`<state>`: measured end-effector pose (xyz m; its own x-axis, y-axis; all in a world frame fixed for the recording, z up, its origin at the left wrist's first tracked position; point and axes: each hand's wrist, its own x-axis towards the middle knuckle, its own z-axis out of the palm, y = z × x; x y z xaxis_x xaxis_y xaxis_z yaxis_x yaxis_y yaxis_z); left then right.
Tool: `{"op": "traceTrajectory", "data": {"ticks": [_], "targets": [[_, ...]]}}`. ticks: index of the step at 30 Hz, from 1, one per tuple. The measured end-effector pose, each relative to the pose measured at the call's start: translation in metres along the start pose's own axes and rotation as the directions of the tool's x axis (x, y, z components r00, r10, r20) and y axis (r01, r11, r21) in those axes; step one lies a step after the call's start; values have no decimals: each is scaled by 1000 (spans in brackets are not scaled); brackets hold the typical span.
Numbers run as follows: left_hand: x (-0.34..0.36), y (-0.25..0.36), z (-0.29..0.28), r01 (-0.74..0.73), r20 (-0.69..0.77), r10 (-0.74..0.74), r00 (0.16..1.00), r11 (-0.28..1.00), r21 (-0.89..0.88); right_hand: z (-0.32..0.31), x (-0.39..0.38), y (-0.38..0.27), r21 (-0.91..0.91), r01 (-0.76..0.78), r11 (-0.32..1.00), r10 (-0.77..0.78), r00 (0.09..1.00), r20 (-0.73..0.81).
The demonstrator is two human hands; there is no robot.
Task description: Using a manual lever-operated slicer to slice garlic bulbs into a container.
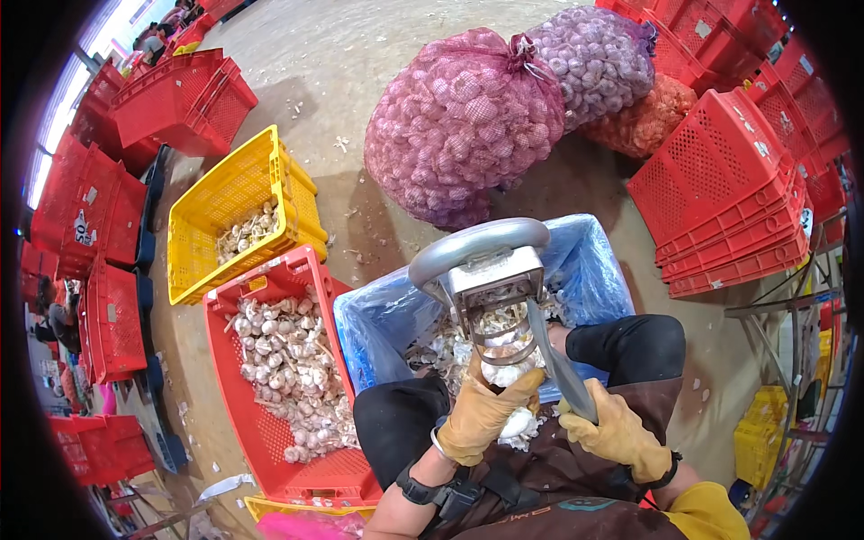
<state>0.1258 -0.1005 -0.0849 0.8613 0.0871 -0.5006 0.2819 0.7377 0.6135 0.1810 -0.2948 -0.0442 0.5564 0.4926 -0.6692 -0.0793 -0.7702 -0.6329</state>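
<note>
In front of me stands a metal hand-lever cutter (495,283) with a curved, rounded grey top and metal hoops below it. My right hand (621,432), in a tan glove, is wrapped round its long grey lever (560,364). My left hand (486,414), gloved too, is closed at a white garlic bulb (511,371) just under the hoops; its fingers partly hide the bulb. More pale garlic (520,427) shows between the hands, above my lap. Behind the cutter, a blue-lined crate (594,261) holds garlic stalks and skins.
At left, a red crate (225,387) holds many garlic bulbs, and a yellow crate (193,243) holds some. Full mesh garlic sacks (459,117) stand ahead. Stacked red crates (720,180) rise at right, with more red crates (99,207) far left. Garlic scraps litter the floor.
</note>
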Motion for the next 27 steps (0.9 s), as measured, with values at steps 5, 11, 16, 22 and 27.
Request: {"op": "traceTrajectory", "data": {"ticks": [5,11,16,22,27], "targets": [[-1,4,3,-16,-4,16,1000,999,-36,-3,-7,-4,60,4,998,-6,1000,27],[0,6,-2,74,29,-73,997,997,-36,-9,-16,-12,57,-8,998,5,999,48],[-4,5,2,44,-30,-47,998,997,-69,-10,-22,-7,5,11,1000,-11,998,69],[0,6,-2,108,21,-107,994,991,-84,-11,-21,-10,5,22,1000,-23,998,58],[-1,10,0,140,7,-140,990,983,-116,-8,-22,-6,-40,59,997,-59,998,12]]}}
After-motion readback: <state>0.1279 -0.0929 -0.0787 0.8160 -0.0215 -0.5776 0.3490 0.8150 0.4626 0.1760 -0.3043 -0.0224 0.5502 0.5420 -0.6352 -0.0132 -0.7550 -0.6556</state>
